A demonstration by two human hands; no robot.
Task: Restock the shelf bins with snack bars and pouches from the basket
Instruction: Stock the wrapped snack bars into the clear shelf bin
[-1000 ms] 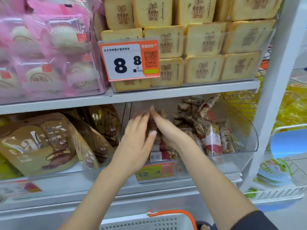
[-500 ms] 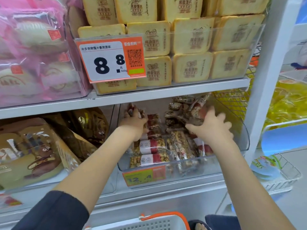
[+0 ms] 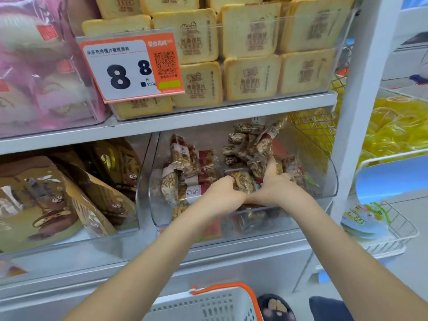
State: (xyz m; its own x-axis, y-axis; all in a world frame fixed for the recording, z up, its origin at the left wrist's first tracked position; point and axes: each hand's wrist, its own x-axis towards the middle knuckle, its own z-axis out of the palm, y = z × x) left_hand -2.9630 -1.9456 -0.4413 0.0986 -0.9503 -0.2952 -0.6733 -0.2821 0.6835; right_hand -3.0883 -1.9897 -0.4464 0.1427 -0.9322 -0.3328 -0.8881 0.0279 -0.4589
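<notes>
Both hands reach into a clear shelf bin (image 3: 324,181) on the lower shelf. Left hand (image 3: 222,193) and right hand (image 3: 275,184) sit side by side, fingers curled around one wrapped snack bar (image 3: 242,181) among the piled bars. Below, a white basket (image 3: 208,304) with an orange rim sits near the person.

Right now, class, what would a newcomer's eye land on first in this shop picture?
First the orange price tag with its big "8 8", clipped to the upper bin of toast packs. Then the two hands, left hand and right hand, side by side in the clear bin of snack bars on the shelf below.
</notes>
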